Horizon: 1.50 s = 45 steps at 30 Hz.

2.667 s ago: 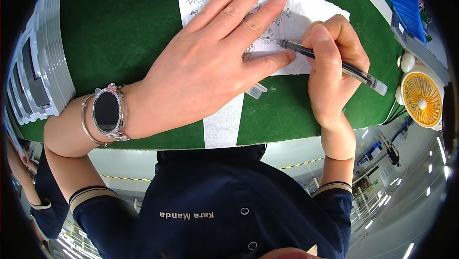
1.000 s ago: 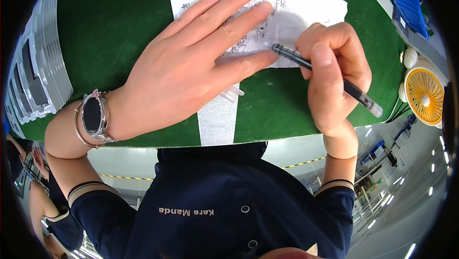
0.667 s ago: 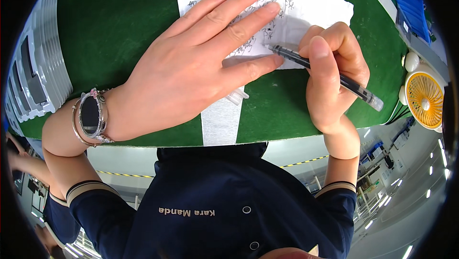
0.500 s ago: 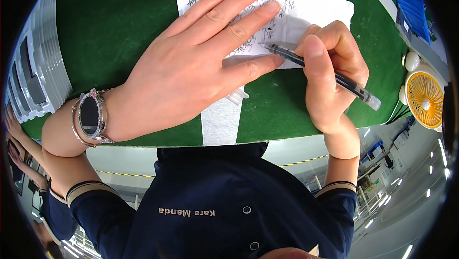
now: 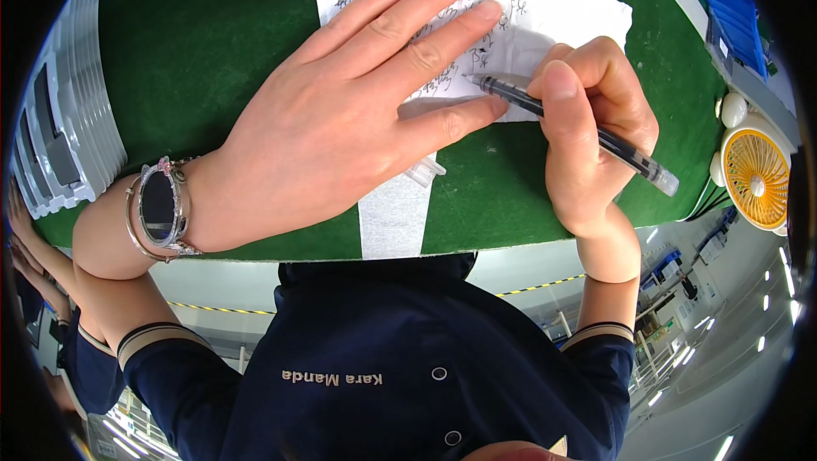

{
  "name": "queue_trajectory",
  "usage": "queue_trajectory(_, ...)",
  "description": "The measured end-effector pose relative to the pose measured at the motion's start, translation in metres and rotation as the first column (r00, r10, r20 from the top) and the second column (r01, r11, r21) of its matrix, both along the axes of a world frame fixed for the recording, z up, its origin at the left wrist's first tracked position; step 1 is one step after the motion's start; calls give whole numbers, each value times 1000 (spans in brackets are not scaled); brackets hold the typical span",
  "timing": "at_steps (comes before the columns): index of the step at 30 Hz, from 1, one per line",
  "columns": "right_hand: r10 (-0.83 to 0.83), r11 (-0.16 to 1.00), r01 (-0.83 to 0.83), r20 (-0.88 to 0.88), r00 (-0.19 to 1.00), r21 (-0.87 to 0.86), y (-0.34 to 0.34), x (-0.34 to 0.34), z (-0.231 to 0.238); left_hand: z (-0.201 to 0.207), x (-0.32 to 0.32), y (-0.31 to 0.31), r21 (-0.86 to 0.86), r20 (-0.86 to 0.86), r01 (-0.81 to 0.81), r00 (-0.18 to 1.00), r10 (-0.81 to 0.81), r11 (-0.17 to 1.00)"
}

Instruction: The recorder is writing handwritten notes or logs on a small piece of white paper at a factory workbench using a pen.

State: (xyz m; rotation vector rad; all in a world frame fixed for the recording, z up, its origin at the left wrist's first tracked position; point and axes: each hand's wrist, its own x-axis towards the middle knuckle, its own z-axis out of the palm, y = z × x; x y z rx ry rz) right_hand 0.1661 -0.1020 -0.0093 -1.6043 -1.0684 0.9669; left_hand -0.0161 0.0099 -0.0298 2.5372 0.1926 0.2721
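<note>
A torn-edged white sheet of paper (image 5: 579, 14) with rows of black handwriting lies on the green tabletop. Across its left part rests my left hand (image 5: 340, 112), flat with fingers spread, hiding some of the writing. A watch (image 5: 159, 203) and bracelets circle that wrist. My right hand (image 5: 596, 120) is closed round a black pen (image 5: 625, 153) with a clear end. The pen slants down to the left, its tip at the paper just above my left thumb; whether it touches I cannot tell. Under my left palm a small clear plastic piece (image 5: 425, 170) pokes out.
Stacked grey plastic trays (image 5: 68, 129) stand at the left edge of the green table (image 5: 187, 18). A white and orange fan (image 5: 756, 178) is at the right, with a blue bin (image 5: 734, 10) beyond it. Another person's arm (image 5: 42, 248) shows at the far left.
The paper has shifted very slightly to the right, with my hands nearly still on it. At the far left, the other person's arms have moved a little.
</note>
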Motion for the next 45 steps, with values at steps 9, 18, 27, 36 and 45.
queue_trajectory(9,10,1000,-11,44,999,10,-1,2,-4,0,0,0,-4,-2,-2,1000,2,1000)
queue_trajectory(18,-9,1000,9,40,999,-18,1,0,-1,-1,0,0,-4,1,-2,1000,2,1000)
queue_trajectory(27,14,1000,-13,37,999,-24,-1,3,-2,0,0,1,-20,1,7,1000,-7,1000)
queue_trajectory(36,-87,994,90,-45,995,58,3,0,-4,0,1,1,-3,-2,13,1000,-13,1000)
queue_trajectory(45,-62,998,63,-14,998,12,2,-1,-1,-1,1,1,4,3,5,1000,-5,1000)
